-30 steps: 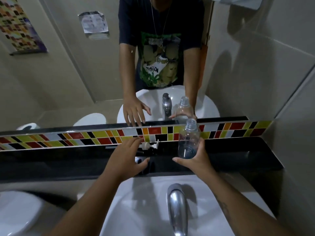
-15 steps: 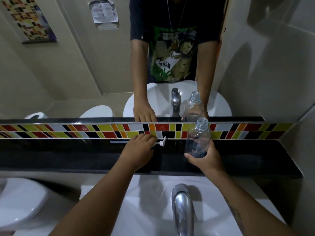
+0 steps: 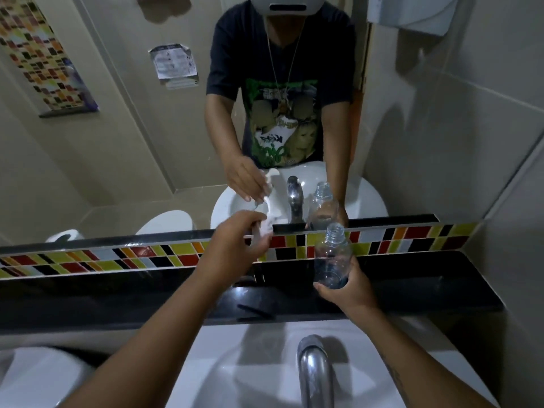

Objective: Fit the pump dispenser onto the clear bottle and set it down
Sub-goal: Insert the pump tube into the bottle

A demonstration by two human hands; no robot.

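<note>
My right hand (image 3: 350, 290) grips the base of the clear bottle (image 3: 332, 254), upright over the black ledge (image 3: 426, 284), its threaded neck open at the top. My left hand (image 3: 235, 245) holds the white pump dispenser (image 3: 266, 228) raised above the ledge, to the left of the bottle's neck and apart from it. The pump is blurred and partly hidden by my fingers. The mirror above repeats both hands, the pump and the bottle.
A chrome tap (image 3: 313, 372) arches over the white basin (image 3: 235, 372) below my arms. A multicoloured tile strip (image 3: 117, 260) runs behind the ledge. A white toilet (image 3: 35, 378) sits at lower left. The tiled wall (image 3: 500, 172) closes the right side.
My left hand has picked the pump up off the ledge and lifted it up and to the right. The bottle stays in my right hand, hardly moved.
</note>
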